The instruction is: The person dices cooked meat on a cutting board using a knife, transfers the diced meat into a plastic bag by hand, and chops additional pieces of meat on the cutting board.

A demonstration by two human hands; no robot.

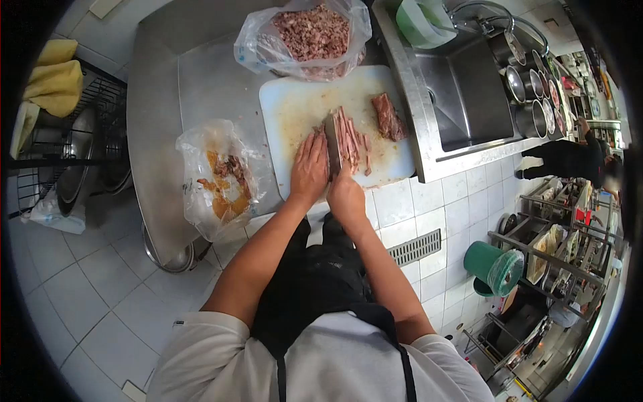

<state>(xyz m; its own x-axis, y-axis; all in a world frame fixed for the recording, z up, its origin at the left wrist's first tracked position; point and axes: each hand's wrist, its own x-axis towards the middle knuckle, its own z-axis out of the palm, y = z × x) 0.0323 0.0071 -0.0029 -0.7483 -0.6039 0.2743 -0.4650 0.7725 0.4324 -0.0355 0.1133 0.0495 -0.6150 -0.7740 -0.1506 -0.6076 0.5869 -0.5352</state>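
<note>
My left hand (pixel 310 167) is laid over the meat, fingers extended and pressing down rather than clenched, apparently to steady it beside the blade. My right hand (pixel 346 197) grasps the knife (pixel 334 144), which stands close against my left fingers, presumably so they guide the cut. Cut strips (pixel 347 142) lie just beyond the blade, on its right side, seemingly to keep them apart from the meat under my left hand. An uncut piece (pixel 389 117) sits farther right on the board (pixel 288 110), out of the blade's way.

Observed limits: the knife handle is concealed by my right fist; the meat is mostly covered by my left hand, its full size undetermined. My left thumb is hard to make out. Contents of the bag (pixel 201 218) left of my hands cannot be identified with certainty.
</note>
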